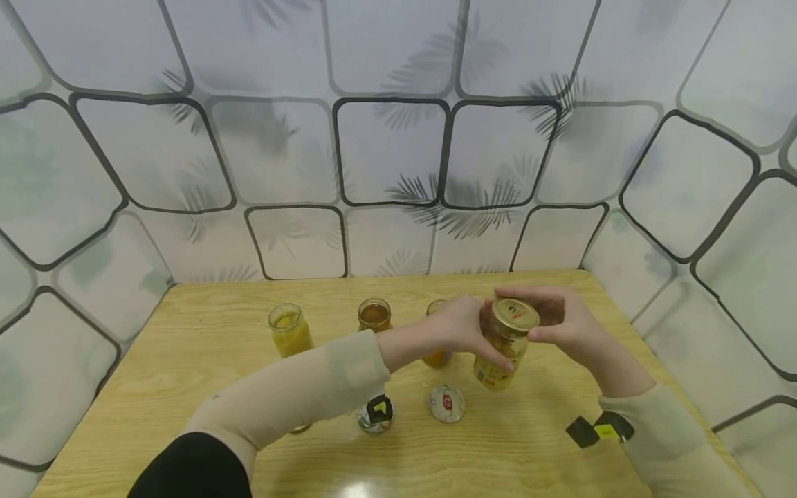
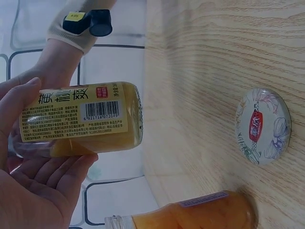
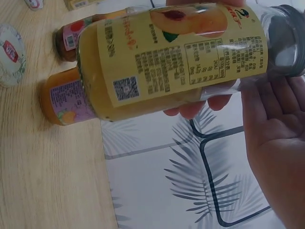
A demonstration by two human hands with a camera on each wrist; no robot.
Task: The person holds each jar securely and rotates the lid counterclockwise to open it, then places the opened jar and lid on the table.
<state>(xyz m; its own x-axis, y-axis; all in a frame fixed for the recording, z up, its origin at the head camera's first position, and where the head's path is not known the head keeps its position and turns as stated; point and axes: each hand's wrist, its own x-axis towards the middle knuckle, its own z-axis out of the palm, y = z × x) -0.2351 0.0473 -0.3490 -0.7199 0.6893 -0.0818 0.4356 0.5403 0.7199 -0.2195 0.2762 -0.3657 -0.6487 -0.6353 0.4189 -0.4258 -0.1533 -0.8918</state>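
A glass jar of yellow peaches (image 1: 494,375) with a gold lid (image 1: 515,314) is raised on the right side, slightly tilted. My left hand (image 1: 463,325) grips the jar's body, thumb on the near side. At the top, my right hand (image 1: 569,328) holds the lid between its thumb and fingers. The left wrist view shows the jar's yellow label (image 2: 76,112) with a barcode; its lid end is hidden there. In the right wrist view, the label (image 3: 190,52) bears a peach picture, and the lid (image 3: 290,40) lies against my right hand's fingers.
Three lidless jars stand behind my left arm: a yellow one (image 1: 290,332), a brownish one (image 1: 375,315) and an orange one (image 1: 437,357). A patterned white lid (image 1: 447,403) lies on the wooden table (image 1: 510,449), another lid (image 1: 376,423) beside it. Patterned walls enclose the table.
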